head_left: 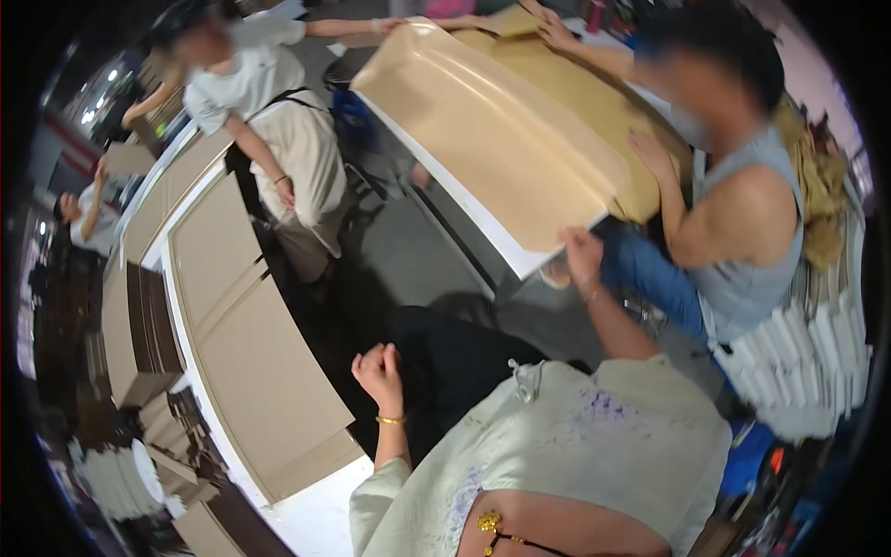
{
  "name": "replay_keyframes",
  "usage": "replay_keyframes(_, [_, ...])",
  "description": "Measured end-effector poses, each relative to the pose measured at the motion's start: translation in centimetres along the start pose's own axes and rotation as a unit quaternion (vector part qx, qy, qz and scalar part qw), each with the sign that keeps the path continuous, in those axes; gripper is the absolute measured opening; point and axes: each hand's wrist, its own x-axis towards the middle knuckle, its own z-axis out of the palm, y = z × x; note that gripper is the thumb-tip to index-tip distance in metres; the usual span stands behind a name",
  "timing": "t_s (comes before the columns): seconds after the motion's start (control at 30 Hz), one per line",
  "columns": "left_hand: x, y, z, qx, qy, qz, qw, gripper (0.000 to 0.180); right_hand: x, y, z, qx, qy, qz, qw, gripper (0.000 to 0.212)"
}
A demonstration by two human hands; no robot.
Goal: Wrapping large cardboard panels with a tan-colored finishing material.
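Note:
A large tan paper sheet (pixel 492 139), glossy and curling upward along its far side, lies on a white-edged surface in front of me. At its near right corner my right hand (pixel 583 255) is closed, with the fingers pinching the edge. My left hand (pixel 379 371), a gold bangle on its wrist, is held in a loose fist with nothing showing in it. It is apart from the sheet, beside the stacked tan boards (pixel 264 343) on my left. A co-worker's hand (pixel 390 25) touches the sheet's far left corner.
A seated co-worker (pixel 742 213) on the right has both hands by a darker tan sheet (pixel 594 111). Another co-worker (pixel 269 93) stands far left. Cardboard stacks (pixel 139 334) line the left side; white folded bundles (pixel 798 371) are piled at right.

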Motion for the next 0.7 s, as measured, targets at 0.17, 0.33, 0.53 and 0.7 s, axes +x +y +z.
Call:
replay_keyframes(0.17, [1.5, 4.6, -0.3, -0.01, 0.048, 0.092, 0.995, 0.035, 6.8, 2.4, -5.0, -0.065, 0.256, -0.059, 0.963, 0.047])
replay_keyframes(0.33, [-0.6, 6.0, 1.9, -0.057, -0.042, 0.09, 0.993, 0.036, 16.9, 8.0, -9.0, -0.174, 0.291, -0.064, 0.938, 0.045])
replay_keyframes(0.53, [-3.7, 4.2, -0.7, -0.01, 0.002, 0.019, 1.0, 0.028, 18.8, 0.8, -6.4, -0.35, 0.237, 0.287, 0.86, 0.057])
replay_keyframes(0.7, [-4.7, 4.2, 0.5, -0.03, -0.002, -0.008, 1.0, 0.029, 20.3, 4.7, -7.9, -0.382, 0.246, 0.308, 0.836, 0.069])
